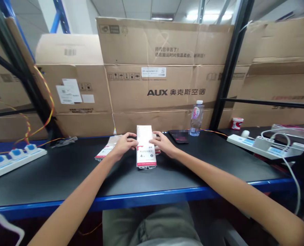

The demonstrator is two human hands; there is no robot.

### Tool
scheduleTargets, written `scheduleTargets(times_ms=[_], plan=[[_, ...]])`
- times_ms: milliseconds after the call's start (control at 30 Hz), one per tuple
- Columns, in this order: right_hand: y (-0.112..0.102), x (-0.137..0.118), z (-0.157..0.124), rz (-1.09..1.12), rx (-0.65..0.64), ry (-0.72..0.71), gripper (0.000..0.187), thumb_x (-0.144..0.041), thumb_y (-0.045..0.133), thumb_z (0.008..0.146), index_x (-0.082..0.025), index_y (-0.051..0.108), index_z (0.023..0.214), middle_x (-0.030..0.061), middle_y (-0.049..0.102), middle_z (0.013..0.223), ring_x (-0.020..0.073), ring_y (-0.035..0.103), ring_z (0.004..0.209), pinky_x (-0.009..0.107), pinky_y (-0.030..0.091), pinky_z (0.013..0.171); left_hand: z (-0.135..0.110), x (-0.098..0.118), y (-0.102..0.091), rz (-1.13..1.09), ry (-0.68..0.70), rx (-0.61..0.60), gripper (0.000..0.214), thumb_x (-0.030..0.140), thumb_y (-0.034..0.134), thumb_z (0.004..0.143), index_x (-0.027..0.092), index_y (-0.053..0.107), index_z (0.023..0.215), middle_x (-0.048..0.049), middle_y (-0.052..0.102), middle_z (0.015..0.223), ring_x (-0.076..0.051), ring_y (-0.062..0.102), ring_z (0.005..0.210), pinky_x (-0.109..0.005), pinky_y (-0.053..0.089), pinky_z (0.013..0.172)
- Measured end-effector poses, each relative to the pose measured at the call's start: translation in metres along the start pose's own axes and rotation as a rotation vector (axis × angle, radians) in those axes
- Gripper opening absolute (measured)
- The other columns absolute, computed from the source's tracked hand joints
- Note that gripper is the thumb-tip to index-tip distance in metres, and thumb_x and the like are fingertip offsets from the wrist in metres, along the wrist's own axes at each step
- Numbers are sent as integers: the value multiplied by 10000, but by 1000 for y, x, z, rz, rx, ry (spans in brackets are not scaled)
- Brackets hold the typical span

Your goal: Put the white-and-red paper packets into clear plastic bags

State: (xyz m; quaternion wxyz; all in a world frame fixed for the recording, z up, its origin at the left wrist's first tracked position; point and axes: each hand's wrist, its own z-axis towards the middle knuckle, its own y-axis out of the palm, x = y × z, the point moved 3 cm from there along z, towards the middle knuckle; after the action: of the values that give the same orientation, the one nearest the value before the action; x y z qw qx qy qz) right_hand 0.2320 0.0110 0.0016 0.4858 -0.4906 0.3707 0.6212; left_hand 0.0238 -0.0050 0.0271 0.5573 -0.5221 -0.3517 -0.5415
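A long white packet (146,147) with red trim lies lengthwise on the black tabletop (72,171) in front of me. My left hand (123,145) grips its left edge, fingers curled round it. My right hand (162,142) pinches its right edge from the other side. Under my left hand more flat packets (106,150) of the same kind lie fanned on the table.
A dark phone (179,136) and a clear water bottle (197,118) stand just right of my hands. White power strips sit at far left (13,158) and far right (264,145). A small red-and-white cup (237,123) stands by a black post. Large cardboard boxes (167,85) wall the back.
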Motion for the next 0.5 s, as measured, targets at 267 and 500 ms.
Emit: scheduleTargets(times_ms=[267,500], plan=[[-27,-4,12,-616,209,-324,220,-288,623,800,-158,646,976,71,705,958,179,662,868,327,520,853,9,6,-24,43,29,206,392,195,668,617,159,557,991,2,651,692,-146,609,619,-261,451,578],[-32,14,15,-924,10,-166,620,-507,735,687,-136,617,1170,143,650,1180,258,633,994,344,497,852,15,-9,-121,797,-71,548,355,175,566,675,180,661,1017,-87,729,931,-259,676,897,-309,481,720]])
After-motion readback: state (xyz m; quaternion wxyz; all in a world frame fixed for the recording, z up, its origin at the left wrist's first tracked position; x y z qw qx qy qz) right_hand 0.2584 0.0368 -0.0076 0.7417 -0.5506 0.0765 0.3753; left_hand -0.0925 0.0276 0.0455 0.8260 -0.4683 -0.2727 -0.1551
